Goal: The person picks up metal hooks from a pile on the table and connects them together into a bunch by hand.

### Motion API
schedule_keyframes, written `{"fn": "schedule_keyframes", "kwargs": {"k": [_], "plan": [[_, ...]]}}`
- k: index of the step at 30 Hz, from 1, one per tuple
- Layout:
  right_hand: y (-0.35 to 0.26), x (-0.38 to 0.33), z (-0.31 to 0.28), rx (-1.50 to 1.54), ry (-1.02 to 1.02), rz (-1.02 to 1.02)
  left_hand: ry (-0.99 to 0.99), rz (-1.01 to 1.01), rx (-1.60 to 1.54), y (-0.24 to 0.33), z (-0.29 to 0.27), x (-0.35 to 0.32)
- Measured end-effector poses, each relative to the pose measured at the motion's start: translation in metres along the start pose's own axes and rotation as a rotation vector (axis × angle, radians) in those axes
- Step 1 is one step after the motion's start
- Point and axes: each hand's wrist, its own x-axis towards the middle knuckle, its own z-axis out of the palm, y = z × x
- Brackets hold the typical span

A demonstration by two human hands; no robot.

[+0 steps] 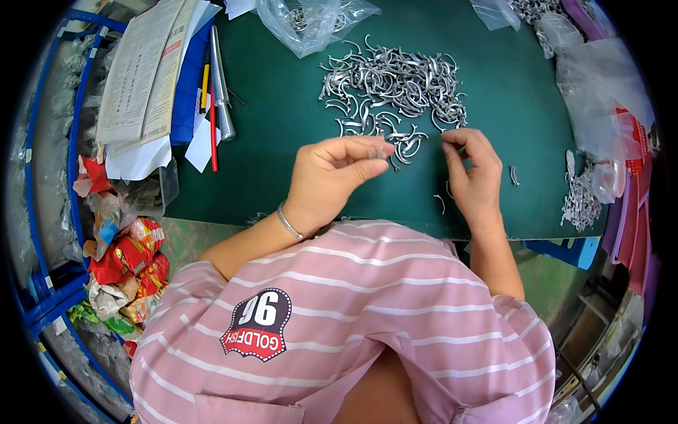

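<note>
Your left hand [325, 177] is near the middle of the frame, with its thumb and forefinger brought nearly together around a small grey piece [377, 153]. The fingers cover most of it, so its full shape and whether it is a single piece are hard to make out. Your right hand [476, 177], to the right of centre, has its thumb and forefinger bent close together at the lower right edge of the heap of curved metal pieces [395, 78]. You cannot tell from this view whether those fingers have hold of anything; the tips hide what lies between them.

The heap spreads over the upper middle of the green worktop [275, 127], its pieces overlapping so that the lower ones are mostly hidden. A loose curved piece [441, 203] lies just left of your right wrist, and another sliver beside the thumb is partly covered. A short metal piece [514, 175] lies to the right of that hand.

At the right of the frame, a cluster of small silver parts [580, 203] is too tangled to separate. The clear plastic bag [311, 28] is cut off by the top edge, its contents blurred by the film. At upper left, printed sheets [141, 78] partly cover a blue tray [187, 92], beside a red pen [214, 134] and a metal tube [220, 85].
</note>
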Motion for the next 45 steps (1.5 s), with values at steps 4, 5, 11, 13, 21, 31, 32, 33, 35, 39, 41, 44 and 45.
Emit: {"fn": "schedule_keyframes", "kwargs": {"k": [4,5,11,13,21,31,32,33,35,39,41,44,45], "plan": [[0.006,-0.001,0.000,-0.101,-0.023,-0.007,0.006,-0.272,-0.167,0.006,0.001,0.003],[0.006,-0.002,0.005,-0.103,-0.021,-0.025,0.009,-0.321,-0.216,0.006,0.002,0.003],[0.007,0.004,0.019,-0.258,-0.043,-0.108,0.038,-0.464,-0.333,0.009,0.002,0.006],[0.007,0.003,0.017,-0.202,-0.028,-0.070,0.052,-0.468,-0.328,0.008,0.002,0.006],[-0.003,-0.009,0.015,0.577,0.047,0.301,-0.019,-0.520,-0.320,0.002,0.002,0.008],[-0.019,-0.018,0.022,0.273,0.119,-0.247,-0.092,-0.621,-0.342,0.002,0.005,0.008],[-0.019,-0.017,0.023,0.243,0.117,-0.349,-0.090,-0.638,-0.358,0.002,0.005,0.008],[-0.019,-0.016,0.023,0.211,0.114,-0.449,-0.085,-0.641,-0.367,0.002,0.005,0.008],[-0.020,-0.017,0.025,0.194,0.048,-0.556,-0.075,-0.648,-0.384,0.001,0.004,0.009],[-0.017,-0.022,0.028,0.170,-0.051,-0.612,-0.066,-0.579,-0.325,-0.004,0.005,0.007],[-0.018,-0.017,0.023,0.184,-0.087,-0.570,-0.042,-0.555,-0.291,-0.008,0.002,0.006],[-0.009,-0.007,0.021,-0.019,0.028,-0.223,0.014,-0.521,-0.292,-0.003,0.005,0.007],[-0.006,-0.004,0.022,-0.095,0.041,-0.087,0.014,-0.504,-0.278,-0.002,0.006,0.007]]}}
